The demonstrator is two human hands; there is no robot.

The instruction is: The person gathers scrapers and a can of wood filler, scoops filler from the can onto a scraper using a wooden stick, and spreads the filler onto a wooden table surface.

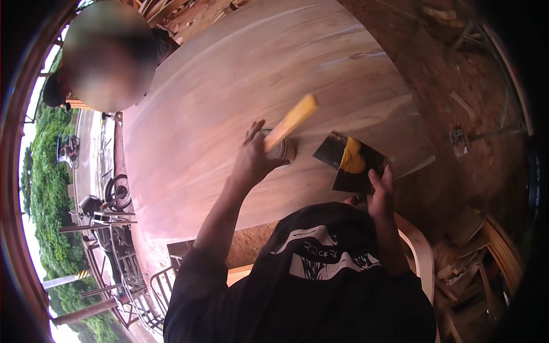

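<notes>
Motorbike [117, 193] sits well left of the can [289, 152], outdoors. L hand [253, 157] is right at the can, fingers part-spread, w/ the yellow-tipped stick [293, 121] in its hold, tilted up over the can; exact grip hard to tell. Right of the can, dark plate [360, 178] carries yellow paste [353, 157], R hand [382, 191] pinching its edge, thumb on top.

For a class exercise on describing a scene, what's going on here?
A person holds a dark flat plate bearing yellow paste in their right hand. Their left hand is at a tin on a large wooden sheet. A yellow-tipped stick slants up beside that hand; whether it grips stick or tin is unclear. Another person is across the sheet.
</notes>
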